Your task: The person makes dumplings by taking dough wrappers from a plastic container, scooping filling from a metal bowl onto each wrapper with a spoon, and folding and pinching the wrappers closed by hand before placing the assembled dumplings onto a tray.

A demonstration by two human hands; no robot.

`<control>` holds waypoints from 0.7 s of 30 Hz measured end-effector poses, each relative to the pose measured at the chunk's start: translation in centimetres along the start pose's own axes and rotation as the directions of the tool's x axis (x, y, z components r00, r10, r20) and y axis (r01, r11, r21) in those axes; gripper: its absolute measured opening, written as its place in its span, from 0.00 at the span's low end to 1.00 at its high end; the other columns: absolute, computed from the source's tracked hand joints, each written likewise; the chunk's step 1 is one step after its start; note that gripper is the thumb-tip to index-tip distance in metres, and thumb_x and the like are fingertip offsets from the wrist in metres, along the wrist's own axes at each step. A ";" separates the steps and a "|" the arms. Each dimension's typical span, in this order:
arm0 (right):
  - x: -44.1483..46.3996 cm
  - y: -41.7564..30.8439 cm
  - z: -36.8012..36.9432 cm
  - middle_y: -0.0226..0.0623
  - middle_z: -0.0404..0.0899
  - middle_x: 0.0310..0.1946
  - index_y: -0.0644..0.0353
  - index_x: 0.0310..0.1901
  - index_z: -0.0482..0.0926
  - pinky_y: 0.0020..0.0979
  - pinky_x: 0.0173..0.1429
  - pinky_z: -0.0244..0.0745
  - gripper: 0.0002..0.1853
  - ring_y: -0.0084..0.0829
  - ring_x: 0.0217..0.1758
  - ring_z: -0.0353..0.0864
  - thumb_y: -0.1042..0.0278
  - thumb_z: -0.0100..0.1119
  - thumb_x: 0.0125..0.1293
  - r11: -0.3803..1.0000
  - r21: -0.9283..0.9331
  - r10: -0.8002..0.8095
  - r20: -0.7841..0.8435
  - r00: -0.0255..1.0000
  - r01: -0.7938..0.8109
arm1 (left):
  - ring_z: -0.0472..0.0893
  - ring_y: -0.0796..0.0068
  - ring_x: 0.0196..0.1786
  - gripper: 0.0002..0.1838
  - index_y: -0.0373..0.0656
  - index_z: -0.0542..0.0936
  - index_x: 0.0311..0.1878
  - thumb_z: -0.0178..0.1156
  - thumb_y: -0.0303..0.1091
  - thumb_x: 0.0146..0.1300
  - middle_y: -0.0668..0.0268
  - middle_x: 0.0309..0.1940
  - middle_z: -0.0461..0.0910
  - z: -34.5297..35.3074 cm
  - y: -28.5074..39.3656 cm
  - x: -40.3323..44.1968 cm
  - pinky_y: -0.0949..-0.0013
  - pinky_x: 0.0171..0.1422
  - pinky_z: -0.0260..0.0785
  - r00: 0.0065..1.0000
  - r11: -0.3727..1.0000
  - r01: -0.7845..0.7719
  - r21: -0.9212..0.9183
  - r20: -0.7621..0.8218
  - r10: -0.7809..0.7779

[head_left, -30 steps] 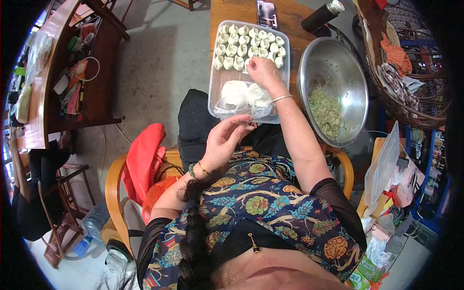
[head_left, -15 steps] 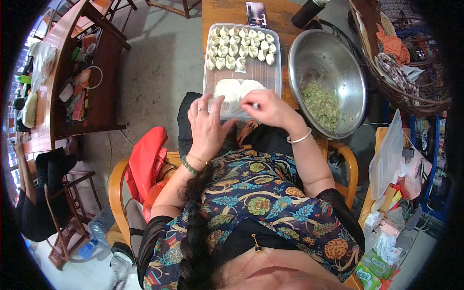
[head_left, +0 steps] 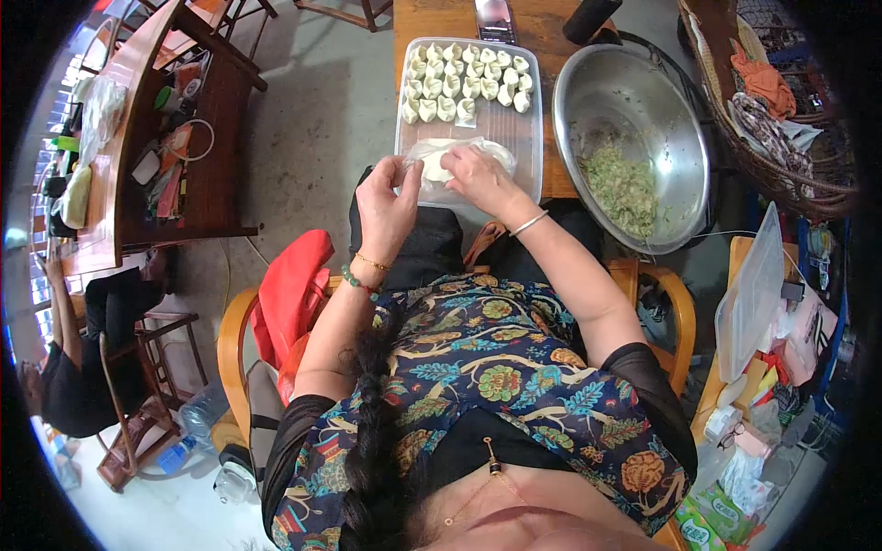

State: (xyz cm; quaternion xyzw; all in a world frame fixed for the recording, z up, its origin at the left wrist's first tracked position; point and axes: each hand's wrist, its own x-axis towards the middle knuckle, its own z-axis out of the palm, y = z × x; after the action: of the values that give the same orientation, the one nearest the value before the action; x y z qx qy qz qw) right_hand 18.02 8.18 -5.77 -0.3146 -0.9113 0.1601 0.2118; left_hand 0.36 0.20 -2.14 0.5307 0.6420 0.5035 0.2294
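A clear plastic bag [head_left: 494, 148] with white dumpling wrappers [head_left: 434, 168] inside lies at the near end of a clear plastic tray [head_left: 524, 134]. My left hand [head_left: 386, 200] is closed at the bag's left edge, its thumb and forefinger pinching the plastic. Over the stack, my right hand [head_left: 484, 184] has its fingers bent together, the tips on a wrapper; the palm hides part of the bag. Rows of folded dumplings [head_left: 450, 85] fill the far part of the tray.
Right of the tray, a big steel basin [head_left: 675, 129] holds chopped green filling [head_left: 617, 188]. A phone [head_left: 494, 20] and a dark bottle [head_left: 590, 18] are on the wooden table [head_left: 432, 20]. A red bag [head_left: 292, 285] hangs by the chair's left arm. Another person [head_left: 101, 358] sits far left.
My left hand has gone from spread fingers to a pinch at the bag's left edge. My right hand has moved onto the wrappers and turned palm down. The view has shifted slightly.
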 end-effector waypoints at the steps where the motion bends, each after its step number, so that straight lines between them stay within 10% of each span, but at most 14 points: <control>1: 0.1 0.0 0.1 0.46 0.79 0.35 0.64 0.40 0.76 0.45 0.49 0.77 0.13 0.49 0.43 0.81 0.74 0.68 0.54 1.000 -0.019 0.022 0.046 0.999 -0.021 | 0.76 0.85 0.27 0.11 0.34 0.82 0.39 0.65 0.35 0.67 0.69 0.24 0.81 0.0 0.1 -0.1 0.76 0.34 0.70 1.000 1.000 0.001 0.003 0.000 -0.001; 21: 2.5 2.5 -0.5 0.49 0.82 0.33 0.63 0.34 0.79 0.46 0.46 0.76 0.07 0.50 0.41 0.83 0.68 0.62 0.60 0.994 0.097 0.020 0.223 0.975 -0.042 | 0.70 0.76 0.19 0.12 0.35 0.81 0.40 0.66 0.36 0.64 0.64 0.16 0.72 -0.1 -0.1 0.4 0.69 0.28 0.65 0.998 0.996 0.055 0.067 -0.012 -0.055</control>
State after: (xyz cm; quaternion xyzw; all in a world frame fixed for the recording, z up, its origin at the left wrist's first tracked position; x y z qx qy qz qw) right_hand 17.71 11.77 -5.72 -0.2978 -0.9151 0.2432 0.1218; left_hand 0.05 0.55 -2.07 0.5176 0.6743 0.4778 0.2217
